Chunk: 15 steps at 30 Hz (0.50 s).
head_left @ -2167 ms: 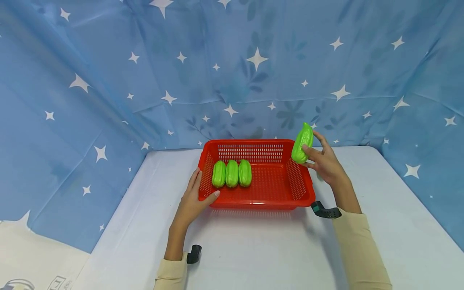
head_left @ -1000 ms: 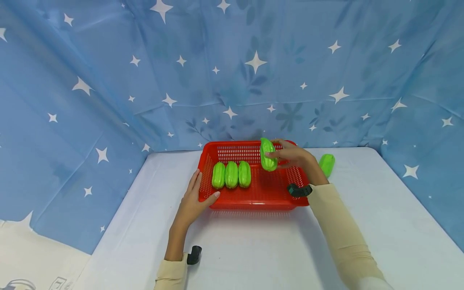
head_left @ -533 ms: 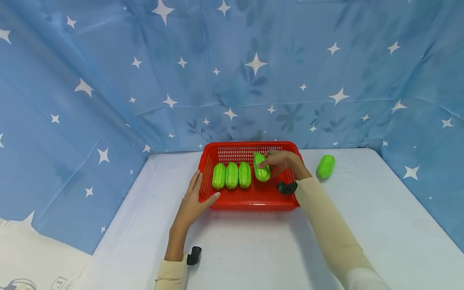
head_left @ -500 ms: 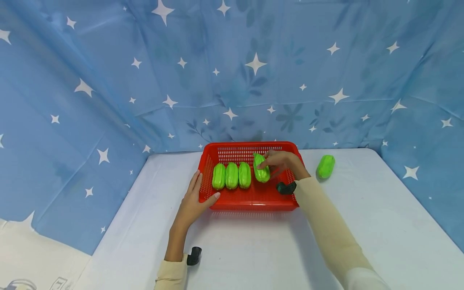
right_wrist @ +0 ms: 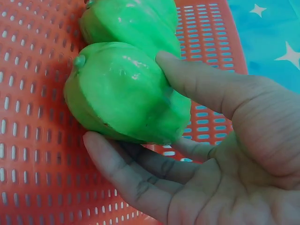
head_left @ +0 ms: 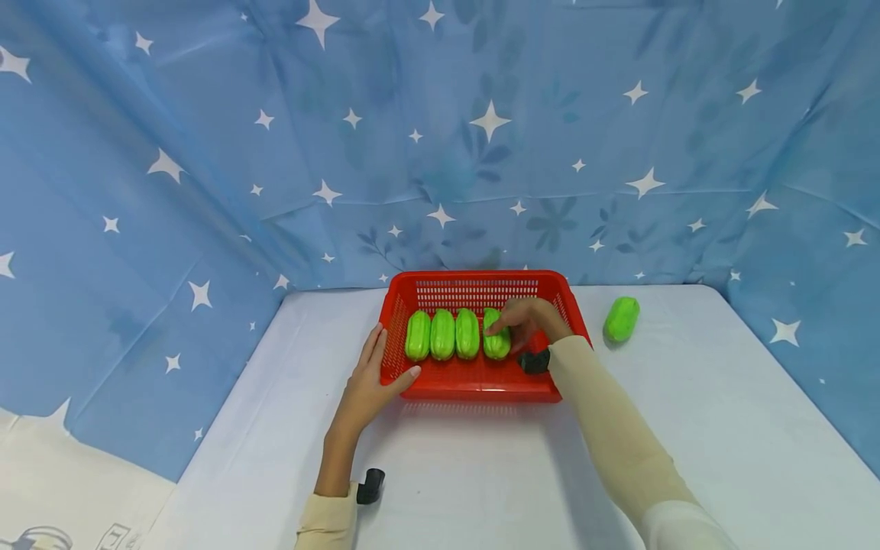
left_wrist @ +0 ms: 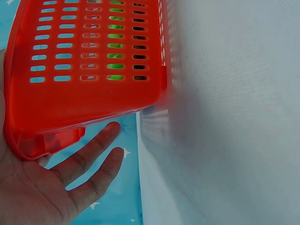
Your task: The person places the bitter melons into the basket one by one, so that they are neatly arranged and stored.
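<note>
My right hand [head_left: 528, 319] holds a glossy green ribbed gourd-like vegetable [head_left: 496, 348] low inside the red plastic basket [head_left: 481, 394]. In the right wrist view the thumb lies on top of this gourd [right_wrist: 119, 93] and the fingers are under its side; a small nub shows at its end. To its left, three similar green gourds [head_left: 442, 336] lie side by side in a row. My left hand [head_left: 366, 389] rests at the basket's near left corner, thumb along the front rim. The left wrist view shows its fingers [left_wrist: 89, 187] extended and spread below the basket rim [left_wrist: 18, 140].
Another green gourd [head_left: 622, 319] lies on the white tabletop [head_left: 467, 473], right of the basket. Behind the table hangs a blue curtain [head_left: 385, 153] with white stars. Slotted walls enclose the basket.
My right hand has carried the gourd from above the basket's right rim, leftward and down, to beside the row inside. The gourd on the table came into view. The left hand stays put.
</note>
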Available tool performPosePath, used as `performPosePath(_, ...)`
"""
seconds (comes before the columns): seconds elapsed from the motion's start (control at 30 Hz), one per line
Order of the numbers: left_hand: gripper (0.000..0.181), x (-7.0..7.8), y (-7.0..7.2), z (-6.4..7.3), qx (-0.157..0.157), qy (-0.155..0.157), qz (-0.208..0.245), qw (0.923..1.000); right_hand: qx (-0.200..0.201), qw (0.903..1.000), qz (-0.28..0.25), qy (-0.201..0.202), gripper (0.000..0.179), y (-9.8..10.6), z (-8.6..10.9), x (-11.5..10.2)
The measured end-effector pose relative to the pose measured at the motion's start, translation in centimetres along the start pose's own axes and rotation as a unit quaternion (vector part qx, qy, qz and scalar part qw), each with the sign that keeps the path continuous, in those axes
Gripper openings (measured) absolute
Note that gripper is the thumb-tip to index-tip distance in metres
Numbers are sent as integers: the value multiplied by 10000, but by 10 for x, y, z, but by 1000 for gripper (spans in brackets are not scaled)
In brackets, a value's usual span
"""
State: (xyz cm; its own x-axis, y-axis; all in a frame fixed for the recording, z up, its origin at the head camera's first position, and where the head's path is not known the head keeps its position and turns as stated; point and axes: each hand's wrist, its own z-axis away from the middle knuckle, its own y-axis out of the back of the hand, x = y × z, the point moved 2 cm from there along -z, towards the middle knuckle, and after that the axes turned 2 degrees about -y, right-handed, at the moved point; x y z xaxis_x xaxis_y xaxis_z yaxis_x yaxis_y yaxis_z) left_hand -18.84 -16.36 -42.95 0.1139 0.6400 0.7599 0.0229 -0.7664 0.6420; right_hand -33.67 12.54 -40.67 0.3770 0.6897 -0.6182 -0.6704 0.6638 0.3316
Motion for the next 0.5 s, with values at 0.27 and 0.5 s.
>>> performPosePath(0.27, 103, -2, -1, -1, -6, -16, -8, 10000, 156, 9999, -1, 32, 35, -7, 4, -2)
performPosePath(0.5, 103, -3, -1, -1, 10, -32, -18, 10000, 102, 9998, -155, 73, 43, -8, 1, -1)
